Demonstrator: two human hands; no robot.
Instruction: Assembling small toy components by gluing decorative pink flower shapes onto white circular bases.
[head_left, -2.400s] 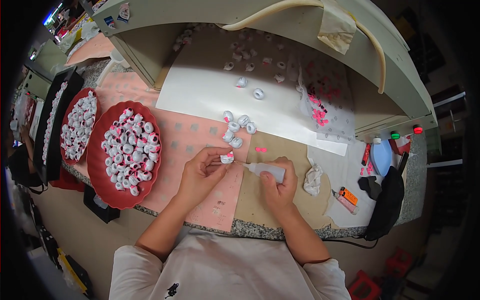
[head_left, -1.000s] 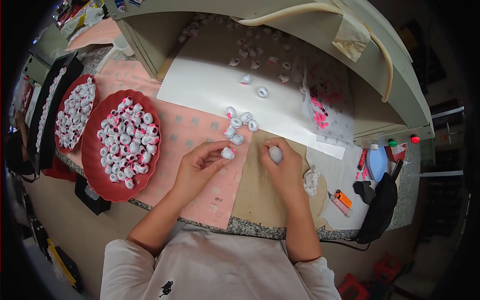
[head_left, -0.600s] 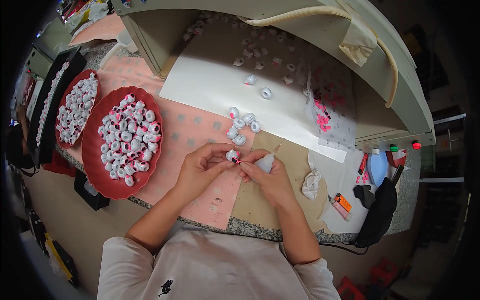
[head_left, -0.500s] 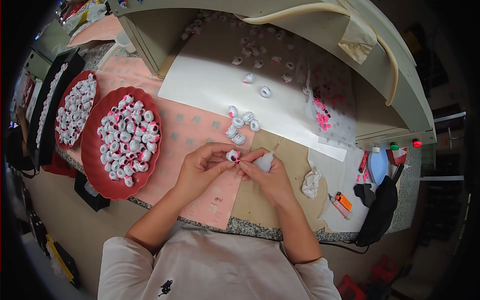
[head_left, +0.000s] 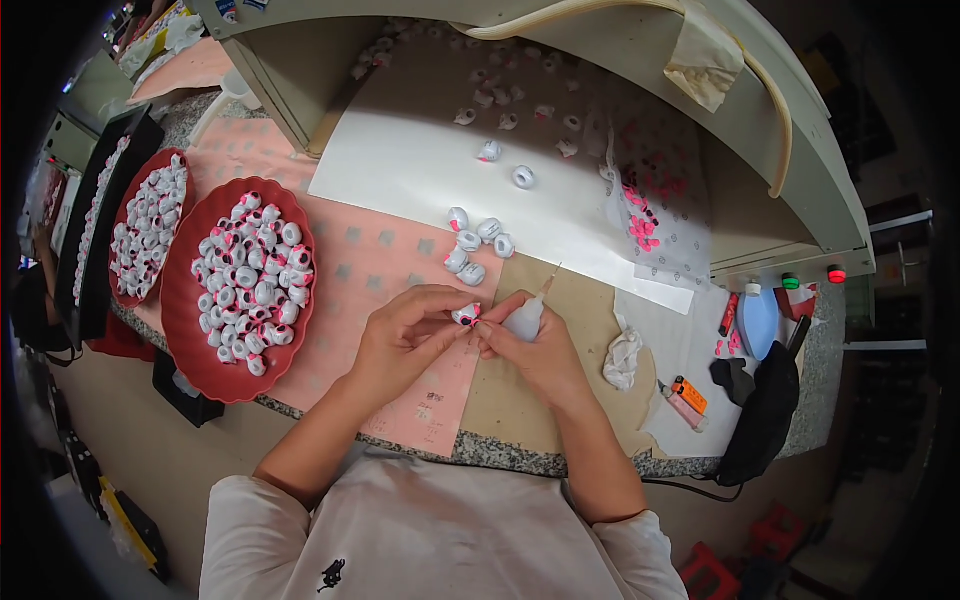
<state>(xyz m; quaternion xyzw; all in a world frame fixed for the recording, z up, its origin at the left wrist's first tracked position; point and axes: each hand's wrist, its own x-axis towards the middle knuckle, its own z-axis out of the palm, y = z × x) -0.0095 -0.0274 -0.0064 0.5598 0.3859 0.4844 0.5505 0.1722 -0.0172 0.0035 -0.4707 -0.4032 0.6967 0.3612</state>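
Since the earliest frame, the right hand (head_left: 545,362) has swung its white squeeze bottle (head_left: 524,320) away from the small white piece (head_left: 466,314), so the thin nozzle now points up, and the pink bow that lay on the brown paper (head_left: 530,425) is gone from there. Left-hand fingers pinch that piece, which shows pink and dark trim, above the edge of the pink sheet (head_left: 410,400); the left hand (head_left: 395,335) is closed narrowly around it. Right thumb and fingertips meet its near side while the same hand holds the bottle; whether they grip or only press, I cannot tell. Just beyond sits a cluster of similar white pieces (head_left: 489,230), near the edge of a white sheet (head_left: 390,180). Crumpled tissue (head_left: 622,360) lies to the right, then an orange lighter (head_left: 690,396) and a black pouch (head_left: 765,420). Well to the left stands a scalloped red bowl (head_left: 188,340) heaped with white-and-pink pieces.
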